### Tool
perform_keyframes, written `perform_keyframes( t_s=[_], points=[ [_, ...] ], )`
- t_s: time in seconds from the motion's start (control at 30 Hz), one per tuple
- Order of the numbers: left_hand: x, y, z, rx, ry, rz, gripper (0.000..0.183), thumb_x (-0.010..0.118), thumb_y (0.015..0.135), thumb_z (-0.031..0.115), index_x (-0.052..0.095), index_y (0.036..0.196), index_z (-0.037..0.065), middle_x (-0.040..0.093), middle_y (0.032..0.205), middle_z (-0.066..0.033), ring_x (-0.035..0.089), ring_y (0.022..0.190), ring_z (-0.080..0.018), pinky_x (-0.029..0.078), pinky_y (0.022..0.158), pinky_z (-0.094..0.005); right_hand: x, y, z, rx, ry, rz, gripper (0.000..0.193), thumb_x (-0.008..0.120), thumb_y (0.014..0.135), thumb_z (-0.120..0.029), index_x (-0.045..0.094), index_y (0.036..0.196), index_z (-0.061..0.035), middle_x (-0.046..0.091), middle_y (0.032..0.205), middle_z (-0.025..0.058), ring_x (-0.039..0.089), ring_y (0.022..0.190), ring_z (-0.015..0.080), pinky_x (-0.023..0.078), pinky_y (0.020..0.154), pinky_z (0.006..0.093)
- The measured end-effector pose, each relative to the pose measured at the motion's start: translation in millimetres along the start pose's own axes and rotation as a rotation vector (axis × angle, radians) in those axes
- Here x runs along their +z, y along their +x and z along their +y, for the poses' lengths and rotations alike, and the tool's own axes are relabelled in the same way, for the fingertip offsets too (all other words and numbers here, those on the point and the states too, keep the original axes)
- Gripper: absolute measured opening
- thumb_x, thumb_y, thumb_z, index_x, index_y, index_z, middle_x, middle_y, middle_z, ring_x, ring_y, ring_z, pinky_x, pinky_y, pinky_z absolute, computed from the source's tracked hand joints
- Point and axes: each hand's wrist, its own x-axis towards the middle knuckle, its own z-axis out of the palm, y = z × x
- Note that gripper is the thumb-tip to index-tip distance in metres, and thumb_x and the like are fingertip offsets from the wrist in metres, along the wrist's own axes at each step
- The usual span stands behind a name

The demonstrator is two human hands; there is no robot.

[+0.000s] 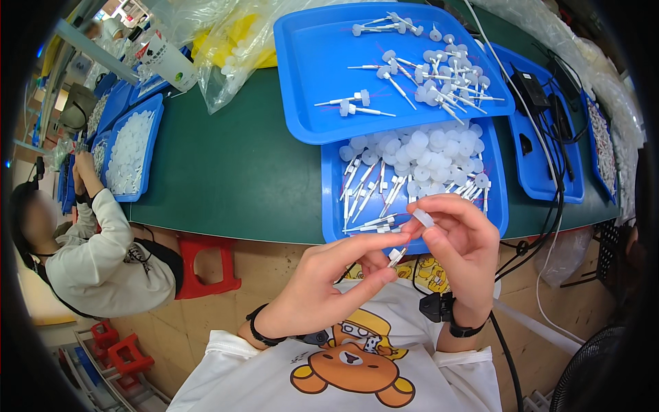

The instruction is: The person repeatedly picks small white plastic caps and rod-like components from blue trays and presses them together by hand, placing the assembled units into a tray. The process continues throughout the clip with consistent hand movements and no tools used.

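Between the thumb and fingers of my right hand point(463, 240) is a translucent white disc point(423, 218), seen nearly edge-on. Close beside it, my left hand point(336, 271) pinches a small white plastic part point(396, 256), partly hidden by the fingers. Both hands are at the near edge of a blue tray point(329, 199), which holds a heap of similar discs point(429, 151) and many slim white rod-like parts point(364, 196). Overlapping its far side, a second blue tray point(298, 75) carries rods with discs fitted on them point(439, 75), some with thin red wires.
On the left, another person point(103, 247) sits near a blue tray of white pieces point(130, 147). A paper cup point(165, 58) and clear plastic bag point(233, 62) lie at the back. To the right, a blue tray point(532, 178) holds a black adapter point(528, 89) and cables.
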Motion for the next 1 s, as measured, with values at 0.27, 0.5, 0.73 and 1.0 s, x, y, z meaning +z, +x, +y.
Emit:
perform_keyframes(
  t_s=[0.27,0.5,0.73,1.0],
  points=[
    [2,1,-1,0.007,-0.018,0.018,0.039,0.059,0.088,-0.009,0.056,0.127,-0.006,0.063,0.114,-0.0114,0.056,0.082,-0.0114,0.056,0.083,-0.0328,0,-3,4,0.079,0.050,0.040,0.027,0.056,0.091,0.007,0.055,0.118,0.0108,0.062,0.115,0.0195,0.065,0.100,0.0216,0.054,0.088,0.0317],
    [2,1,-3,0.038,0.005,0.037,0.040,0.061,0.088,-0.007,0.057,0.128,-0.003,0.064,0.106,-0.0092,0.056,0.079,-0.0102,0.052,0.078,-0.0285,5,0,2,0.054,0.123,0.056,0.026,0.055,0.093,0.002,0.054,0.118,0.0084,0.061,0.120,0.0266,0.065,0.105,0.0278,0.054,0.092,0.0377],
    [5,2,-11,0.129,0.032,0.069,0.044,0.064,0.088,-0.003,0.057,0.132,0.003,0.064,0.085,-0.0041,0.057,0.074,-0.0106,0.048,0.070,-0.0254,4,-3,3,0.096,0.202,0.016,0.031,0.056,0.090,0.009,0.051,0.121,0.0093,0.060,0.122,0.0262,0.062,0.113,0.0288,0.050,0.098,0.0386],
    [9,2,-14,0.091,-0.057,0.120,0.035,0.066,0.089,-0.001,0.059,0.122,0.001,0.065,0.087,-0.0038,0.059,0.077,-0.0094,0.048,0.071,-0.0250,6,-3,5,0.083,0.152,0.029,0.047,0.068,0.081,0.011,0.053,0.125,0.0082,0.064,0.112,0.0172,0.063,0.103,0.0203,0.050,0.089,0.0332]
  ],
)
